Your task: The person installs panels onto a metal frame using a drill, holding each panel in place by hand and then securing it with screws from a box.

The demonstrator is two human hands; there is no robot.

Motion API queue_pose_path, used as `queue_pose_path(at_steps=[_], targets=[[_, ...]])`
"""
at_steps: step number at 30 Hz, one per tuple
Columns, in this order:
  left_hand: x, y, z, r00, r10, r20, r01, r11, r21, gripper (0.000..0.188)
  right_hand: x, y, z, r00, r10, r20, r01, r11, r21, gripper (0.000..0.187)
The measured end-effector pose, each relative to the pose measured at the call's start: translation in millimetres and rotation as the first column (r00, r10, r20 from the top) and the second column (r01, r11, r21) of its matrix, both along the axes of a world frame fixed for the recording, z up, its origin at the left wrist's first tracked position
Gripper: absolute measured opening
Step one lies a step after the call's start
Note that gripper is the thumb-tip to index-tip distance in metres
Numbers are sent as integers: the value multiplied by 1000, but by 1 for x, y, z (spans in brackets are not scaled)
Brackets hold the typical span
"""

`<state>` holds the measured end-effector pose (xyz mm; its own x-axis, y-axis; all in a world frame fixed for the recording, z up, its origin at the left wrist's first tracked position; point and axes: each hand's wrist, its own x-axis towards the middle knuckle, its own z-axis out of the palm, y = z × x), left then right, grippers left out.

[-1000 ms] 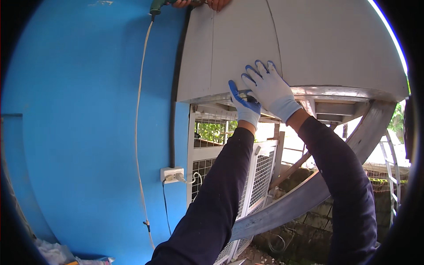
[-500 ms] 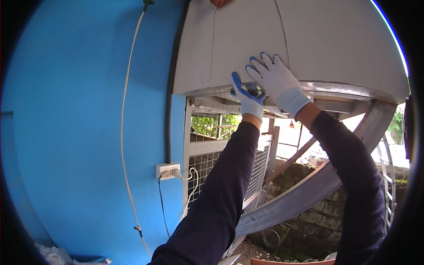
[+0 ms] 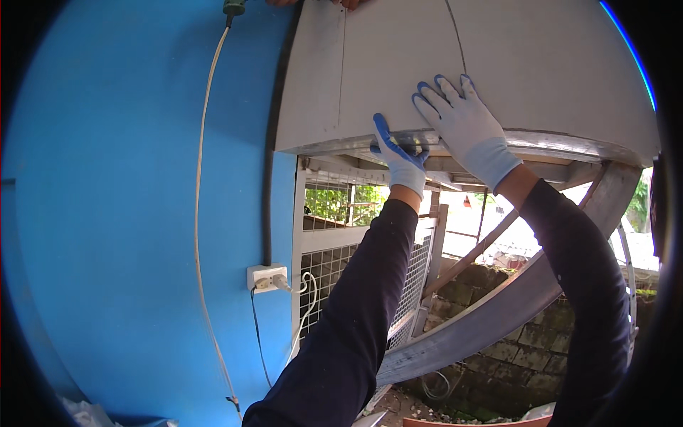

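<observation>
Both my arms reach up to a grey ceiling panel [image 3: 398, 64] overhead. My left hand [image 3: 398, 160], in a white glove with blue fingertips, grips the panel's lower edge with the thumb up on its face. My right hand [image 3: 466, 132], gloved the same way, lies flat against the panel with fingers spread, just right of the left hand. A seam line runs up the panel above each hand. At the top edge another person's hand [image 3: 313, 3] shows beside a green power tool [image 3: 233, 7], both mostly cut off.
A blue wall [image 3: 128, 213] fills the left. A white cord [image 3: 203, 213] hangs from the tool down the wall. A white socket [image 3: 267, 277] with a plug sits near a wire-mesh gate [image 3: 341, 263]. A grey metal beam [image 3: 498, 313] slants at lower right.
The view has shifted slightly, so the panel and hands sit a little higher. My hands stay pressed on the panel edge in much the same grip.
</observation>
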<state>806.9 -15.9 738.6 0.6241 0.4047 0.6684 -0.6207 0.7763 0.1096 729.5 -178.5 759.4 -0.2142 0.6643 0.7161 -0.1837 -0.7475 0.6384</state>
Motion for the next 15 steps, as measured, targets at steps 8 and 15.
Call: queue_pose_path(at_steps=[8,15], targets=[[4,1,-1,999,30,18,-31,998,60,101,10,-1,1,999,46,18,-46,999,1,63],[4,5,-3,997,31,67,-38,992,117,114,5,2,-1,998,62,-11,-62,998,11,62]])
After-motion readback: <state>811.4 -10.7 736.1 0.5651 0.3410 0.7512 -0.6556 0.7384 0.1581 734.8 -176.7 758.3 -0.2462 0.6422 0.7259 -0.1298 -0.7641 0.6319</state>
